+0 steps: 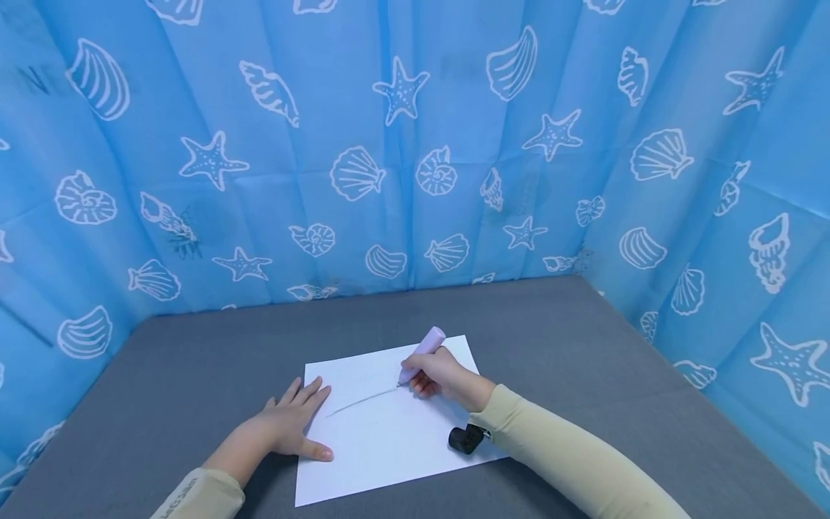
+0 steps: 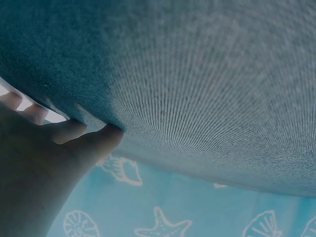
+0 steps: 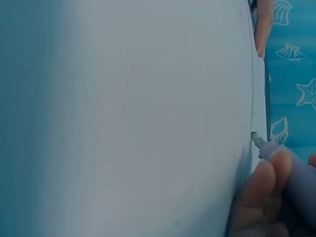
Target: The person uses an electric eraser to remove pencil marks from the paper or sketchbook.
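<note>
A white sheet of paper (image 1: 376,454) lies slightly turned on the grey cloth. My left hand (image 1: 293,421) rests spread over its left edge, with the fingertips and thumb on the paper. Between the fingers and thumb of my right hand (image 1: 447,376) is a thick lavender pen (image 1: 429,342), leaning with its top up and to the right. Its narrow tip meets the paper at the right end of a thin dark line (image 1: 363,401), which slants up from near the left hand. In the right wrist view the pen's pale nib (image 3: 257,140) shows at the sheet.
A grey cloth (image 1: 214,375) covers the table. Blue curtains (image 1: 389,194) with white shells and starfish hang behind it and along both sides. A small black camera (image 1: 465,439) on the right wrist sits low over the paper near the cream sleeve (image 1: 558,447).
</note>
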Motion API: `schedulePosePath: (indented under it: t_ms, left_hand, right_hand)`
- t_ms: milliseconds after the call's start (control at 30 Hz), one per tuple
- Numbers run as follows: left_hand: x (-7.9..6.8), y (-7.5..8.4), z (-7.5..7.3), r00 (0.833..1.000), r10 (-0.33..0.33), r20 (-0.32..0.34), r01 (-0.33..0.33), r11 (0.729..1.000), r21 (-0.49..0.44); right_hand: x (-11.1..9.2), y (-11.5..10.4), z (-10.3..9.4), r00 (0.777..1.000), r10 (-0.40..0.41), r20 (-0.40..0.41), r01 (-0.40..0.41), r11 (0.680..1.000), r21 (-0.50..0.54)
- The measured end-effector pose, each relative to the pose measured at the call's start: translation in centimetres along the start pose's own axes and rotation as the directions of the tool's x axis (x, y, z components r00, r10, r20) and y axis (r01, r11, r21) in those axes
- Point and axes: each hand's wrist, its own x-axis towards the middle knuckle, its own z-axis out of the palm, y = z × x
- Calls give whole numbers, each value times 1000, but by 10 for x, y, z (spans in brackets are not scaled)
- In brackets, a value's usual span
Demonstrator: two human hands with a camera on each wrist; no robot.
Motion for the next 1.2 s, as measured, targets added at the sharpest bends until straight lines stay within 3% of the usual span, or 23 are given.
schedulePosePath:
  t_ms: [400, 567, 933, 1200]
  left_hand:
    - [1, 0, -3, 1000, -6, 4, 6, 1000, 7]
    - [2, 0, -4, 1000, -6, 11, 6, 1000, 6]
    - [2, 0, -2, 1000, 0, 5, -1, 1000, 6]
    - [2, -1, 0, 1000, -7, 6, 7, 1000, 8]
  right_hand:
    - [3, -1, -4, 999, 13, 50, -12, 1000, -28]
    - [4, 0, -5, 999, 17, 49, -19, 999, 38]
    - [1, 0, 2, 1000, -6, -7, 6, 1000, 12]
    - [2, -2, 4, 1000, 2, 10, -2, 1000, -12]
